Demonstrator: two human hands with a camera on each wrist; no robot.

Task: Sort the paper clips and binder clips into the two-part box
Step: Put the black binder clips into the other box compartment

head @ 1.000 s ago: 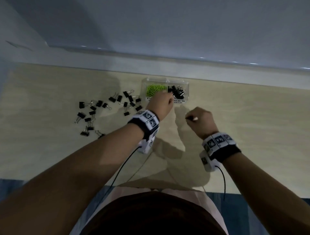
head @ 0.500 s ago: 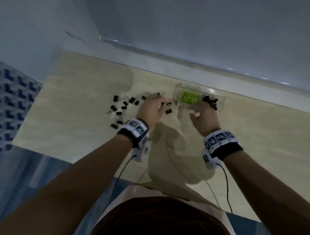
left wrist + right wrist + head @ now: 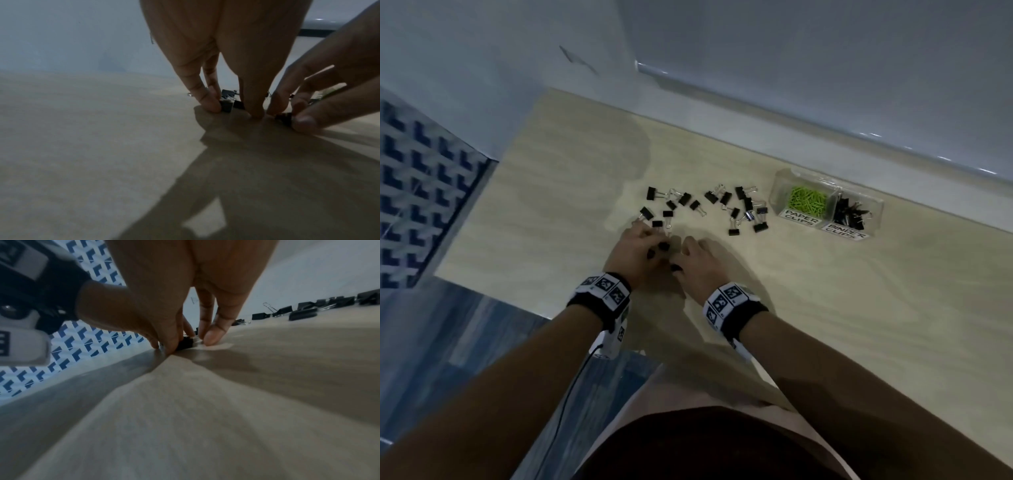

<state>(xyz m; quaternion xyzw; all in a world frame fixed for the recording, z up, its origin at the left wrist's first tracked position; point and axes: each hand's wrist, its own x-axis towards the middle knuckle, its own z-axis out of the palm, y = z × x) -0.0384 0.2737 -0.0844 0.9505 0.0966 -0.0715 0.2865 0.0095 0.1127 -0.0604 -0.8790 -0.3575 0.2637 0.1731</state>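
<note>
Loose black binder clips point(image 3: 709, 209) lie scattered on the desk point(image 3: 825, 308), left of the two-part box point(image 3: 876, 214) that holds green paper clips point(image 3: 806, 200). Your left hand point(image 3: 635, 251) pinches one binder clip point(image 3: 226, 105); your right hand point(image 3: 702, 262), touching it, pinches another clip point(image 3: 186, 344). Both grips are narrow.

One clear plastic two-part box point(image 3: 777, 192); roughly twenty small black metal binder clips point(image 3: 726, 198) loose on the table; two hands point(image 3: 635, 251).
</note>
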